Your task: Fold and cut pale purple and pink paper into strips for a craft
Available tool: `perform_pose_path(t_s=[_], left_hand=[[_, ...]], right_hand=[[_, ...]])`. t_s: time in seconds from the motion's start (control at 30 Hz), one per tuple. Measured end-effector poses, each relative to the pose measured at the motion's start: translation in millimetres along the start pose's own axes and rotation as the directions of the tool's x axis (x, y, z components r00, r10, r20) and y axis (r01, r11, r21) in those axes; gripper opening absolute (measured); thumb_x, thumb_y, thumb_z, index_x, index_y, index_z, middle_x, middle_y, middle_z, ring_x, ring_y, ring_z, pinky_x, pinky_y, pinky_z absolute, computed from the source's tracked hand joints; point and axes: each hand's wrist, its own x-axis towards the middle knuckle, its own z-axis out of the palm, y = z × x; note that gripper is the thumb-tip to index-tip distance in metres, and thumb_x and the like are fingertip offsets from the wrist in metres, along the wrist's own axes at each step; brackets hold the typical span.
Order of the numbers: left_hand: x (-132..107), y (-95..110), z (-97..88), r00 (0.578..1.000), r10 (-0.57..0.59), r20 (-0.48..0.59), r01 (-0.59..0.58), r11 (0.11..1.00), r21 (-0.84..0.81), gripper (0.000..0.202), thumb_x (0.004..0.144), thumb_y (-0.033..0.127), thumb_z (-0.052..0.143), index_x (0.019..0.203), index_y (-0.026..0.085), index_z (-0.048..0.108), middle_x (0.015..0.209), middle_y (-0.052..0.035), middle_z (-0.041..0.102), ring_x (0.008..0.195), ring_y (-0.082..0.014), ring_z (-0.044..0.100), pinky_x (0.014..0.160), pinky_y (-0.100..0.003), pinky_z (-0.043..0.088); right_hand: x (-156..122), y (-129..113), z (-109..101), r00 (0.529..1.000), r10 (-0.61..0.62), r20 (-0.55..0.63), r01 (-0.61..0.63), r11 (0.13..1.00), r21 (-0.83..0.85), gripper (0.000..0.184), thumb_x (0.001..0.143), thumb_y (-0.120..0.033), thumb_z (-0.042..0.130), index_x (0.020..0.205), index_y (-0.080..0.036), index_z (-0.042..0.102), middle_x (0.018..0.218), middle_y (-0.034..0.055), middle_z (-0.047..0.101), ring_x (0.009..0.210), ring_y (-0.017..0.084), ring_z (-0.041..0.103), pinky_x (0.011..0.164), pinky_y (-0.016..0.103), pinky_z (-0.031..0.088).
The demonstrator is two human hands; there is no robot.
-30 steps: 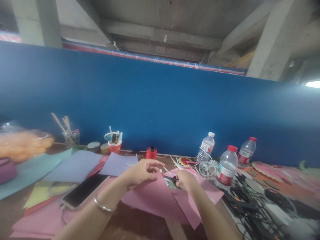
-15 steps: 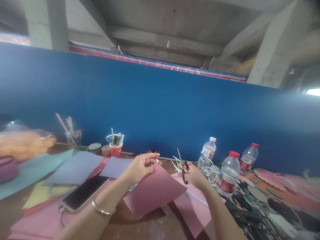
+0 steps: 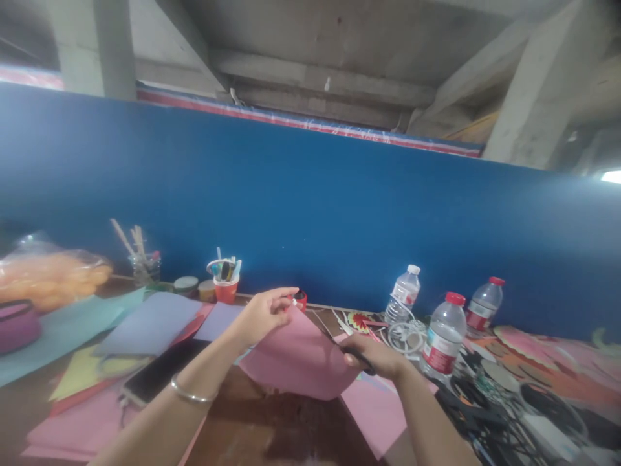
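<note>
My left hand (image 3: 266, 315), a silver bangle on its wrist, pinches the top corner of a pink sheet of paper (image 3: 301, 356) and holds it up off the table. In my right hand (image 3: 376, 356) is a pair of black-handled scissors (image 3: 358, 355). Their blades lie along the sheet's upper right edge, pointing up and left; whether they are cutting I cannot tell. Another pink sheet (image 3: 376, 411) lies on the table under my right forearm.
Plastic bottles (image 3: 444, 340) and a white cable (image 3: 407, 336) stand or lie at the right, beside black clutter. Leftward are a phone (image 3: 162, 372), coloured paper (image 3: 140, 323), a red cup of tools (image 3: 226, 289) and a bag of orange things (image 3: 53, 278). A blue partition (image 3: 291, 194) rises behind.
The scissors, wide apart and pointing up before, have swung left and down to the paper's edge. My left hand has shifted slightly left and up with the sheet.
</note>
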Motion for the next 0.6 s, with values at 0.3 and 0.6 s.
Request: perform_pose_path(t_s=[0.3, 0.6], left_hand=[[-3.4, 7.4, 1.8, 0.991, -0.041, 0.126, 0.051, 0.995, -0.080, 0.057, 0.070, 0.020, 0.068, 0.125, 0.018, 0.053, 0.091, -0.0042, 0.065, 0.083, -0.0149, 0.057, 0.073, -0.027, 0.042], [-2.5, 3.7, 6.4, 0.986, -0.088, 0.143, 0.104, 0.988, -0.111, 0.058, 0.067, 0.026, 0.072, 0.122, 0.017, 0.055, 0.094, -0.0064, 0.066, 0.086, -0.0186, 0.060, 0.079, -0.031, 0.043]], right_hand=[[6.9, -6.8, 11.7, 0.994, 0.001, 0.108, -0.003, 1.000, 0.022, 0.050, 0.076, -0.064, 0.051, 0.060, -0.018, 0.042, 0.051, -0.0072, 0.032, 0.046, 0.006, 0.026, 0.042, 0.021, 0.020], [14.4, -14.1, 22.4, 0.996, -0.083, 0.020, 0.083, 0.997, 0.009, 0.052, 0.077, -0.069, 0.048, 0.064, -0.018, 0.045, 0.055, -0.0065, 0.032, 0.052, 0.009, 0.029, 0.049, 0.023, 0.023]])
